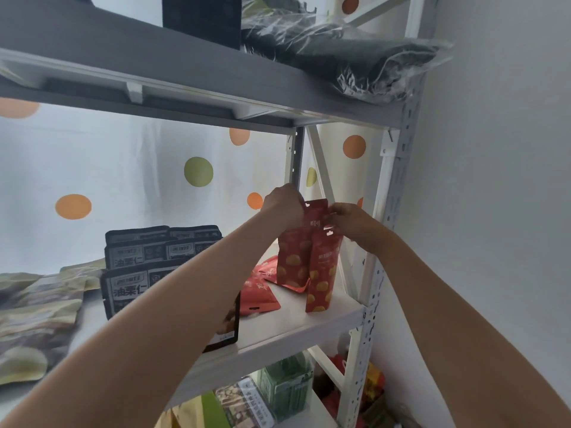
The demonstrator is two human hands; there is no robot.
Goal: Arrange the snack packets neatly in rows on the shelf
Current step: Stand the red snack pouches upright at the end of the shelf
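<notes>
Shelf: a white board [296,322] in a white slotted-metal rack is seen, its front edge running down to the left.
Rack upright: a perforated post [369,319] is seen at the shelf's right front corner.
Upper shelf: a grey board [154,50] is seen overhead, carrying a black box [202,18] and dark goods in clear plastic wrap [364,63].
Backdrop: a white sheet with orange and green dots [123,168] is hung behind the rack.
Wall: a plain pale wall [500,180] is seen to the right.
Red snack packets: two upright packets are stood at the shelf's right end, the rear one [293,257] just behind the front one [323,273]; they appear to touch.
Left hand: the left hand [282,202] is closed on the top edge of the rear packet.
Right hand: the right hand [350,220] is pinched on the same top edge from the other side.
Flat red packets: further red packets [258,293] are lain on the board left of the upright pair.
Black packets: black packets [139,267] are stood in rows at mid-shelf.
Green packets: pale green packets [34,322] are lain at the left, cut off by the frame edge.
Obscured: the front black packet is partly covered by the left forearm; fingertips of both hands are hidden behind the packet top.
Lower shelf: green and red goods [287,387] are glimpsed below, too cropped to identify.
</notes>
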